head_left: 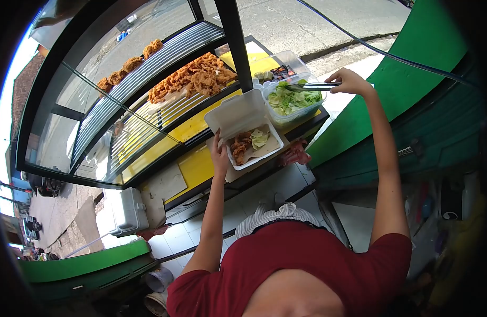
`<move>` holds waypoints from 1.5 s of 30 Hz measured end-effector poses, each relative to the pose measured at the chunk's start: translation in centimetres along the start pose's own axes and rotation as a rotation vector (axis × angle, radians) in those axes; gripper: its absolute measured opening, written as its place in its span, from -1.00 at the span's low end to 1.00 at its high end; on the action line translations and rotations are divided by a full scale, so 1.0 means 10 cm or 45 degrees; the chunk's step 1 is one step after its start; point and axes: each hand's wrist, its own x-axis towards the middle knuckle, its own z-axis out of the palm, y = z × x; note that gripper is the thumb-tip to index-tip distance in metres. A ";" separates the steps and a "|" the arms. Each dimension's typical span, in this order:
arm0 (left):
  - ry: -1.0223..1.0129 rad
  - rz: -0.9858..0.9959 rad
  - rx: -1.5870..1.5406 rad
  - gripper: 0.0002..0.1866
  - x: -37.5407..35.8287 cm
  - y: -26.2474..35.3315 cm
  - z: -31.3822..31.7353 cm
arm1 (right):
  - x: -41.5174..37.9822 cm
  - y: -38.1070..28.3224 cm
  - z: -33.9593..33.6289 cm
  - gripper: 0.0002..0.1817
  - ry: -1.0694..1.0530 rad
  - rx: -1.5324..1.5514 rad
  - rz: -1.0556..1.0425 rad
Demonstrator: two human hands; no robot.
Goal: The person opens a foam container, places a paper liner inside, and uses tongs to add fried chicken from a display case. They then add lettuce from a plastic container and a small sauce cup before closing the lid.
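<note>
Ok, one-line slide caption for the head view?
Left hand steadies foam box; right hand holds tongs over lettuce tub.

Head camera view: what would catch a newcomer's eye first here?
Probably the fried chicken heaped on racks inside the glass display case at upper left. Beside it, the left hand steadies an open white foam box, while the right hand holds tongs over a tub of lettuce.

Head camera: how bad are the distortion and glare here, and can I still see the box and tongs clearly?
Head view: strong fisheye bends the display case frame and blackens the corners; bright daylight puts pale reflections on the glass; the foam box under the left hand is sharp, and the tongs in the right hand over the lettuce tub read clearly.
</note>
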 end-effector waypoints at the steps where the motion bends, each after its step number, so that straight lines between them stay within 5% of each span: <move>1: 0.001 -0.014 -0.012 -0.42 0.00 0.00 0.00 | -0.05 0.01 -0.03 -0.51 0.059 0.061 -0.042; 11: 0.007 -0.024 0.005 -0.43 -0.01 0.02 0.00 | -0.49 -0.50 -0.04 -0.56 -0.057 0.187 -0.289; 21: 0.006 0.002 -0.016 -0.42 0.00 0.00 0.00 | -0.44 -0.79 0.73 -0.55 -0.092 -0.284 -0.461; 33: 0.011 0.009 0.004 -0.43 0.01 -0.02 0.00 | -0.60 -0.58 -0.21 -0.46 0.254 -0.436 -0.068; 40: 0.005 -0.021 -0.027 -0.45 0.00 -0.02 -0.01 | -0.11 -0.34 -0.23 -0.49 0.075 -0.738 0.196; 45: 0.018 0.037 -0.025 -0.44 0.01 -0.08 0.00 | 0.06 -0.19 -0.10 -0.56 0.018 -0.676 0.127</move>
